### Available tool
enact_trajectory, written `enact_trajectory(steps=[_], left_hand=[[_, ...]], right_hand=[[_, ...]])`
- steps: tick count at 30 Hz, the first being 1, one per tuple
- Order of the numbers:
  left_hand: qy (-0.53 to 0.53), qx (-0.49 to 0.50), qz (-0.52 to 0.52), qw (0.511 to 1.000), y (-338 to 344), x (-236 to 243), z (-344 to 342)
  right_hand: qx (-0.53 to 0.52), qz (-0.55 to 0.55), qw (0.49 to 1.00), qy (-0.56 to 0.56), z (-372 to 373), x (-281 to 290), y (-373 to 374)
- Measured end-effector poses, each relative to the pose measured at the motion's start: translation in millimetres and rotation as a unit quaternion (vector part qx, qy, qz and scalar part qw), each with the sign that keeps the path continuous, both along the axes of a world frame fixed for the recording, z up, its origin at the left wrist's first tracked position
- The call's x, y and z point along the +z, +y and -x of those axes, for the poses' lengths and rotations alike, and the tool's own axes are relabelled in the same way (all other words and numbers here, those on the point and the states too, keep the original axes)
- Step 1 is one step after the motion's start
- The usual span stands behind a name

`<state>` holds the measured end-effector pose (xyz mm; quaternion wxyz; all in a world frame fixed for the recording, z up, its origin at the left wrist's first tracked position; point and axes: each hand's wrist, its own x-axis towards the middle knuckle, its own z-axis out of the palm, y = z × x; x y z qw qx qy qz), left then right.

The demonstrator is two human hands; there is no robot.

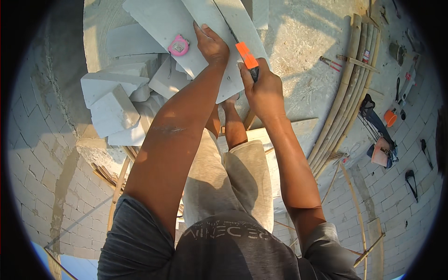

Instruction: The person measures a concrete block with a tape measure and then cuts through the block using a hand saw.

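Observation:
My right hand is wrapped round the orange-and-black handle of a handsaw. Its thin dark blade lies edge-on along a long pale building block. My left hand is braced on that block's left side, its fingers curled toward the edge; part of its grip is hidden. Just left of it, a pink tape measure rests on a pale slab.
Broken white block pieces are piled at the left. Bamboo poles lie bundled on the right, with red-handled pliers beside them. Farther right are an orange cup and scattered tools. My feet stand just below the block.

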<state>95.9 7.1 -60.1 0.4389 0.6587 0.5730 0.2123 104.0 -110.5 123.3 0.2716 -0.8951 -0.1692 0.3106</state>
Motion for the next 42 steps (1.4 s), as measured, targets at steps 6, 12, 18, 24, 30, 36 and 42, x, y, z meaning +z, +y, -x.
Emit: enact_trajectory(steps=[6,12,18,24,30,36,42], left_hand=[[0.006,0.0,-0.011,1.0,19,-6,20],[0.013,0.002,0.007,1.0,24,-7,17],[-0.015,-0.007,0.023,1.0,8,-1,28],[0.024,-0.016,0.024,0.999,21,1,27],[-0.003,-0.013,0.007,1.0,10,1,3],[-0.023,-0.011,0.022,0.999,18,3,26],[0.008,-0.011,0.006,1.0,7,0,17]], right_hand=[[-0.003,0.017,0.998,0.061,75,101,-94],[0.0,0.004,0.999,0.034,58,47,-67],[0.004,0.03,0.997,0.069,23,30,-14],[0.009,0.04,0.998,0.05,85,140,-118],[0.011,0.026,1.0,-0.005,3,-5,-5],[0.033,0.038,0.998,0.047,93,147,-138],[-0.016,0.05,0.998,0.03,37,19,-42]])
